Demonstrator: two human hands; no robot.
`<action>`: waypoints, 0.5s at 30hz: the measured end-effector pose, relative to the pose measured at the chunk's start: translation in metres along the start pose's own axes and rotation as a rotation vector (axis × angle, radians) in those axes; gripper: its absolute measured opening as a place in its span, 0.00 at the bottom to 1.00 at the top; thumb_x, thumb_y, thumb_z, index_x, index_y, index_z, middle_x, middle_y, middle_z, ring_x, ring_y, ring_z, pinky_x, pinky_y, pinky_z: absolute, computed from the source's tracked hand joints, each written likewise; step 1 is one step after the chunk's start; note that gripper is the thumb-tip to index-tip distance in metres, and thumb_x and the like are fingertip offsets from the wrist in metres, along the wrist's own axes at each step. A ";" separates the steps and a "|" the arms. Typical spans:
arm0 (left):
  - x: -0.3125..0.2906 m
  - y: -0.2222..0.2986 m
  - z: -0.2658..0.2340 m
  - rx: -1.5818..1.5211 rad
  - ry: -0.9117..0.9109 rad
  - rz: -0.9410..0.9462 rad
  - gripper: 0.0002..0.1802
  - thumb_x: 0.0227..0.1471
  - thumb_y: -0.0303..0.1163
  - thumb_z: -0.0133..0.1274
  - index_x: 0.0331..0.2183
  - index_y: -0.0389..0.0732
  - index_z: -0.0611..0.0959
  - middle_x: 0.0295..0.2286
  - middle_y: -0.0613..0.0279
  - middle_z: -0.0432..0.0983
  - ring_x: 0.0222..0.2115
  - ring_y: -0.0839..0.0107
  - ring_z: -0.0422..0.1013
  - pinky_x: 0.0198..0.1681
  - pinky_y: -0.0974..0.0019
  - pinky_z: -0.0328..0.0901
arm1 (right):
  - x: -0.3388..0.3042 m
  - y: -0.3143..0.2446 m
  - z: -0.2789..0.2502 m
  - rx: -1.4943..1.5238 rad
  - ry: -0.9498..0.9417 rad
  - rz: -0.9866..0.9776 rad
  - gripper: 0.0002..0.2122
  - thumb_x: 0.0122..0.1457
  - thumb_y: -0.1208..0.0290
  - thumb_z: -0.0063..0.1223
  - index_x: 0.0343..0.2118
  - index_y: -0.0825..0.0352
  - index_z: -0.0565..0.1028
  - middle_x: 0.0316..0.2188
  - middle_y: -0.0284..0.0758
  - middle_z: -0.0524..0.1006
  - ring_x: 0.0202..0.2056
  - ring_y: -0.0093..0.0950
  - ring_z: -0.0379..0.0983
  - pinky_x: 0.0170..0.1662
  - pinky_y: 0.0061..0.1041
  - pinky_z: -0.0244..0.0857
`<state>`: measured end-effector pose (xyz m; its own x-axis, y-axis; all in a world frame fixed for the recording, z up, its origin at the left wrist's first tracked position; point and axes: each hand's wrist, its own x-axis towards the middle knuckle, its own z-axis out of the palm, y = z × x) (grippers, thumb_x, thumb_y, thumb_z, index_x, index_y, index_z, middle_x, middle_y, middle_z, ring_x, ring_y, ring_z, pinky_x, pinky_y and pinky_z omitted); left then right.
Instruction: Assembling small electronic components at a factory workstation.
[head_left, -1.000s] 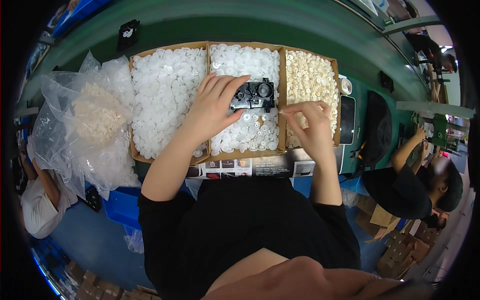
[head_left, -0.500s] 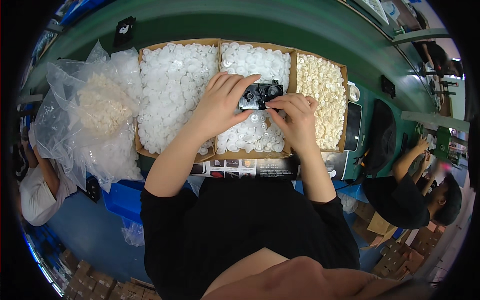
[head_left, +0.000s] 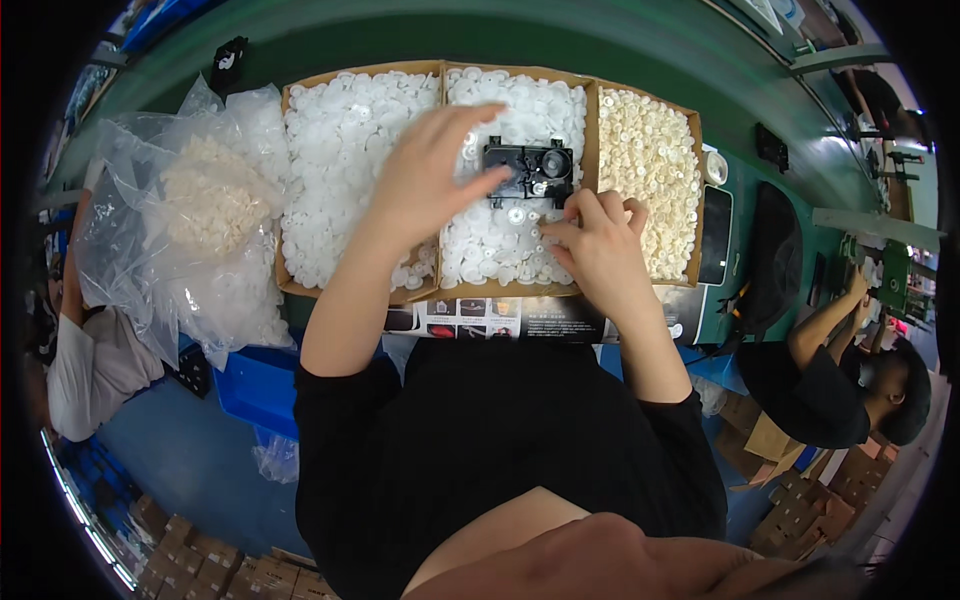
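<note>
A black plastic housing point(head_left: 530, 172) with round recesses lies on the white plastic gears point(head_left: 515, 250) in the box's middle compartment. My left hand point(head_left: 420, 180), smeared by motion, is at the housing's left side with thumb and fingers spread. Its thumb tip overlaps the housing's edge; whether it touches cannot be told. My right hand point(head_left: 605, 245) is just below and right of the housing, over the edge of the middle compartment. Its thumb and index finger come together in a pinch, and anything between them is too small to make out.
The cardboard box point(head_left: 594, 120) also holds white gears point(head_left: 345, 180) at left and cream gears point(head_left: 655, 180) at right. Beside it stand a clear plastic bag point(head_left: 215, 205) of parts, a tape roll point(head_left: 715, 168) and a black bag point(head_left: 772, 250). People sit at both sides.
My left hand has come off the housing's left end and opened, shifting left. My right hand has drawn back from the housing toward me. The housing now lies on the gears.
</note>
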<state>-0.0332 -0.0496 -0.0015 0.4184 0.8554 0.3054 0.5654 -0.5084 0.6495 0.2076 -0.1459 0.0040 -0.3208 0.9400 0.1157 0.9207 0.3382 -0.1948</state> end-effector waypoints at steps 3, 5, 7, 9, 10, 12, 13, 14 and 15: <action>-0.002 -0.001 -0.024 -0.029 0.064 -0.156 0.30 0.50 0.35 0.67 0.55 0.49 0.79 0.41 0.68 0.82 0.51 0.64 0.72 0.64 0.57 0.58 | -0.004 -0.002 0.004 -0.045 -0.039 0.025 0.08 0.51 0.69 0.69 0.35 0.54 0.85 0.41 0.28 0.71 0.47 0.35 0.65 0.59 0.48 0.51; -0.014 -0.006 -0.043 0.021 -0.059 -0.314 0.27 0.50 0.34 0.67 0.53 0.49 0.81 0.36 0.71 0.83 0.50 0.66 0.72 0.65 0.56 0.57 | -0.003 -0.004 0.000 -0.042 -0.005 0.004 0.07 0.52 0.70 0.69 0.34 0.56 0.83 0.40 0.28 0.73 0.45 0.35 0.66 0.59 0.45 0.53; -0.026 -0.004 -0.057 0.071 -0.176 -0.475 0.24 0.50 0.34 0.67 0.51 0.48 0.82 0.32 0.73 0.83 0.50 0.67 0.72 0.66 0.56 0.56 | -0.002 -0.003 -0.004 -0.037 0.032 -0.019 0.06 0.53 0.71 0.68 0.34 0.57 0.82 0.39 0.29 0.74 0.44 0.34 0.68 0.59 0.43 0.55; -0.042 -0.003 -0.055 0.141 -0.194 -0.446 0.24 0.50 0.33 0.66 0.50 0.49 0.82 0.31 0.74 0.83 0.49 0.68 0.72 0.66 0.56 0.55 | -0.001 0.000 -0.004 0.055 0.028 -0.011 0.06 0.54 0.72 0.67 0.34 0.58 0.81 0.39 0.28 0.75 0.43 0.33 0.69 0.58 0.40 0.57; -0.052 -0.004 -0.048 0.202 -0.218 -0.407 0.23 0.50 0.32 0.66 0.50 0.49 0.83 0.30 0.74 0.83 0.49 0.68 0.72 0.67 0.55 0.54 | -0.002 0.003 -0.004 0.138 0.021 0.008 0.05 0.55 0.72 0.66 0.34 0.59 0.81 0.38 0.28 0.76 0.43 0.33 0.70 0.57 0.38 0.59; -0.072 -0.002 -0.038 0.328 -0.265 -0.341 0.22 0.51 0.31 0.66 0.49 0.50 0.83 0.28 0.75 0.82 0.48 0.69 0.72 0.68 0.54 0.52 | -0.002 0.006 -0.005 0.312 0.004 0.036 0.04 0.57 0.74 0.64 0.34 0.62 0.80 0.37 0.28 0.78 0.41 0.32 0.73 0.55 0.33 0.62; -0.078 -0.002 -0.033 0.328 -0.266 -0.338 0.22 0.51 0.31 0.66 0.49 0.50 0.83 0.28 0.75 0.82 0.48 0.69 0.72 0.68 0.54 0.52 | -0.002 0.007 -0.006 0.311 0.005 0.039 0.04 0.57 0.74 0.64 0.34 0.62 0.80 0.37 0.28 0.78 0.41 0.32 0.73 0.55 0.33 0.62; -0.083 -0.001 -0.026 0.346 -0.198 -0.317 0.22 0.51 0.30 0.65 0.49 0.50 0.83 0.28 0.75 0.82 0.48 0.69 0.72 0.68 0.54 0.51 | 0.000 0.007 -0.006 0.346 0.047 0.056 0.05 0.57 0.75 0.64 0.35 0.63 0.80 0.37 0.28 0.79 0.40 0.32 0.73 0.54 0.32 0.64; -0.087 0.000 -0.020 0.364 -0.129 -0.296 0.22 0.51 0.29 0.65 0.49 0.50 0.83 0.28 0.75 0.82 0.47 0.69 0.72 0.69 0.54 0.50 | 0.002 0.006 -0.006 0.381 0.089 0.071 0.05 0.56 0.77 0.65 0.35 0.63 0.79 0.37 0.29 0.80 0.39 0.31 0.74 0.53 0.30 0.65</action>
<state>-0.0839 -0.1217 -0.0145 0.2739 0.9609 0.0407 0.8755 -0.2666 0.4029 0.2138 -0.1426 0.0092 -0.2231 0.9599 0.1697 0.7863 0.2801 -0.5507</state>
